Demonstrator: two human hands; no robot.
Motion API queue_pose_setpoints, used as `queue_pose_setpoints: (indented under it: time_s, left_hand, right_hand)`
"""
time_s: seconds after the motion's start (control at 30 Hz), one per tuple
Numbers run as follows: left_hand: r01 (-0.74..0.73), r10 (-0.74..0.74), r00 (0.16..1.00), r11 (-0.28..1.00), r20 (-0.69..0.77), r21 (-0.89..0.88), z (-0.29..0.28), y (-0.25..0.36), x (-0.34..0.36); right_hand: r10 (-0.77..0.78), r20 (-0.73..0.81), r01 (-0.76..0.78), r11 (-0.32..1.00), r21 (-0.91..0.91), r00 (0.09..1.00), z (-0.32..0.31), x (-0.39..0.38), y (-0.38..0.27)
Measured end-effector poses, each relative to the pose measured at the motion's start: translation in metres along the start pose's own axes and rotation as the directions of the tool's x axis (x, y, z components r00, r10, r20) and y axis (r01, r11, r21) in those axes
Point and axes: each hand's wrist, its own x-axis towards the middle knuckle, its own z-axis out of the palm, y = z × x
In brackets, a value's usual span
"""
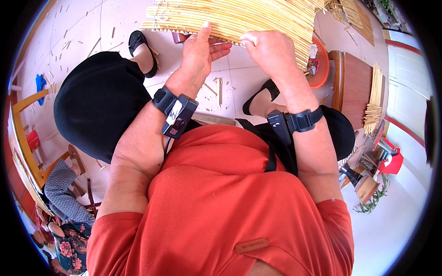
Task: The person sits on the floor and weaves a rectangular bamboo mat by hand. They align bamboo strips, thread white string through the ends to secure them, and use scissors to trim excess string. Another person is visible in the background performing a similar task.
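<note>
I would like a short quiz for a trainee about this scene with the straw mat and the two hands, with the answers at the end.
1. True or false: both hands touch the near edge of the woven straw mat.
2. What lies scattered on the tiled floor around the feet? A) coins B) short cut straw pieces C) leaves
3. Which hand pinches the mat edge with its fingertips, and which has its thumb laid over the edge?

Key:
1. True.
2. B; the straw pieces lie between the shoes.
3. The right hand pinches; the left hand has its thumb on top of the edge.
</note>
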Motion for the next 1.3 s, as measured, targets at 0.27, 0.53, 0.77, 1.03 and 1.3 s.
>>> queue_pose_setpoints:
  time_s: [0.27,0.53,0.77,1.03,1.3]
  left_hand:
    - [0.020,-0.020,1.000,0.999,0.012,-0.025,-0.004,-0.003,0.006]
    - [-0.010,0.010,1.000,1.000,0.014,-0.007,-0.003,-0.002,0.003]
    - [0.011,-0.010,1.000,0.999,0.027,-0.030,-0.005,-0.001,0.005]
    - [0.009,-0.008,1.000,0.999,0.031,-0.038,-0.004,-0.004,0.006]
    - [0.007,-0.005,1.000,0.999,0.026,-0.052,-0.001,-0.004,0.004]
  right_hand:
    - [-0.010,0.167,0.022,0.997,-0.070,0.986,-0.014,0.023,-0.008]
    - [0.026,0.184,-0.023,1.000,-0.015,0.983,-0.012,0.018,-0.008]
    - [0.006,0.163,-0.010,1.000,0.020,0.987,-0.013,0.016,-0.008]
    - [0.005,0.265,0.031,0.991,-0.132,0.964,-0.015,0.044,-0.010]
    - [0.010,0.299,0.046,0.983,-0.179,0.954,-0.009,0.052,-0.010]
